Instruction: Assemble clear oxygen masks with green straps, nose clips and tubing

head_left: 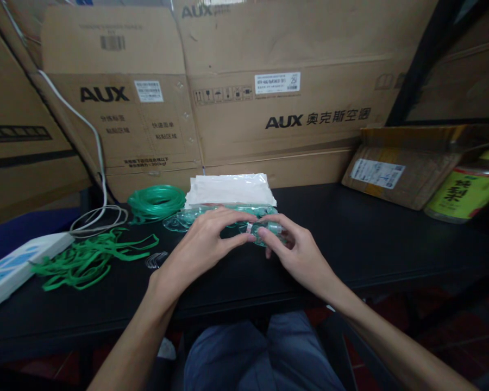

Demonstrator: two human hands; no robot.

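My left hand [201, 244] and my right hand [295, 252] meet over a clear green plastic mask [271, 231] at the middle of the black table [375, 239]. Both hands pinch the mask, fingertips almost touching at a small pale piece on it. Just behind the hands lies a row of more clear green masks [183, 219], partly hidden by my fingers. A stack of white plastic bags [228, 190] rests behind those.
A coil of green tubing [157, 201] and a heap of green elastic straps [85, 260] lie left. A white cable [100, 214], a white box [12, 266], small clear clips [157, 259], cardboard boxes [277, 81] behind, a jar [466, 190] at right.
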